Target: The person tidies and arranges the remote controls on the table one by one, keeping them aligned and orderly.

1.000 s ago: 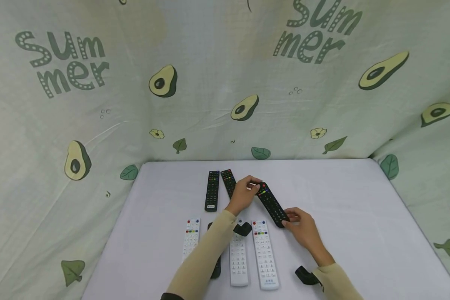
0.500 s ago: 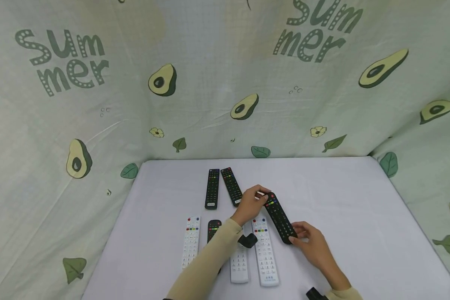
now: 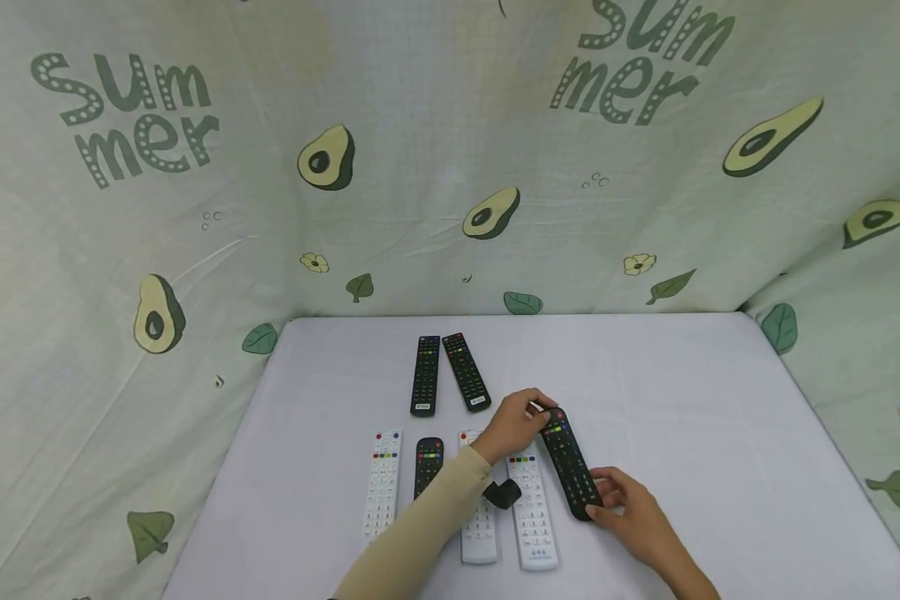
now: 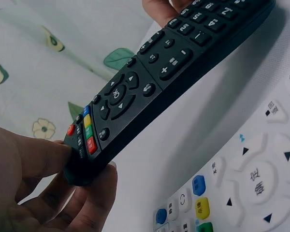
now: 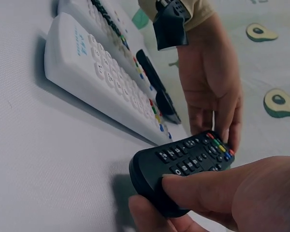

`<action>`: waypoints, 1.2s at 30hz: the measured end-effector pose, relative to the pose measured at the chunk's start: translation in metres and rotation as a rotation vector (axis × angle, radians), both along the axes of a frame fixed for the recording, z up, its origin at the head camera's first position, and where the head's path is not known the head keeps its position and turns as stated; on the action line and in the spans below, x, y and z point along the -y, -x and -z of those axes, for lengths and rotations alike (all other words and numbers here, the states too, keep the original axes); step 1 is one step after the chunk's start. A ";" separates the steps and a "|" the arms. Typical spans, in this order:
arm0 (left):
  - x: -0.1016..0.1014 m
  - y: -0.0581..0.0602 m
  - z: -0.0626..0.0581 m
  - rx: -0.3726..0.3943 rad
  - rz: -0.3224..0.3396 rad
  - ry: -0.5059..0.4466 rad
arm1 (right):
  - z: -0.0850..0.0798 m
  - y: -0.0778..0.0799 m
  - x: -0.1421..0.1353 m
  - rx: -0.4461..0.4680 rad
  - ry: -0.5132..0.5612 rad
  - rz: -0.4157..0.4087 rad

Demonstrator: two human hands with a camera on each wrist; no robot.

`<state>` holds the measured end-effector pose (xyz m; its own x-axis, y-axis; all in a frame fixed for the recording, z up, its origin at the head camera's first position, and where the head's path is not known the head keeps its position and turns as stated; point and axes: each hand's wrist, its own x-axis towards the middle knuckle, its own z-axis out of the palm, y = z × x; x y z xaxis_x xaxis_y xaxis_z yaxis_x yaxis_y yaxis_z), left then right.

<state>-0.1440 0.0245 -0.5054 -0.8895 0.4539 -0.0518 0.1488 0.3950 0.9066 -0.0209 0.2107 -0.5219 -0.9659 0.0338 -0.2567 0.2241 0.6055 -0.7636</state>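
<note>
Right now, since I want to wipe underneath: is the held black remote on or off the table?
Off: the black remote is pinched at both ends, its shadow lying on the white table below.

The counter [image 3: 765, 417] has room right of the right grip [image 3: 633, 517]; sleeve [image 3: 416, 533] and white remote [image 3: 534, 517] obstruct leftward, their gap uncertain.

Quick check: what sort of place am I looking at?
Probably a staged tabletop workspace, perhaps for recording, though I can't be sure: a white table, an avocado-print fabric backdrop behind it, and several remote controls laid out.
</note>
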 end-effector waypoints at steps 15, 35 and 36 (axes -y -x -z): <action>-0.016 -0.012 0.009 -0.022 0.096 0.143 | -0.003 -0.019 0.001 0.098 0.010 -0.056; -0.019 -0.022 0.012 -0.083 0.222 0.296 | -0.003 -0.025 -0.005 0.106 -0.012 -0.143; -0.019 -0.022 0.011 -0.091 0.228 0.309 | -0.003 -0.025 -0.005 0.107 -0.014 -0.144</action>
<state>-0.1216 0.0434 -0.5165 -0.7746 0.6161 -0.1426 0.3386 0.5945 0.7293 0.0044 0.2158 -0.5191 -0.9282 -0.0990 -0.3588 0.2136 0.6478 -0.7312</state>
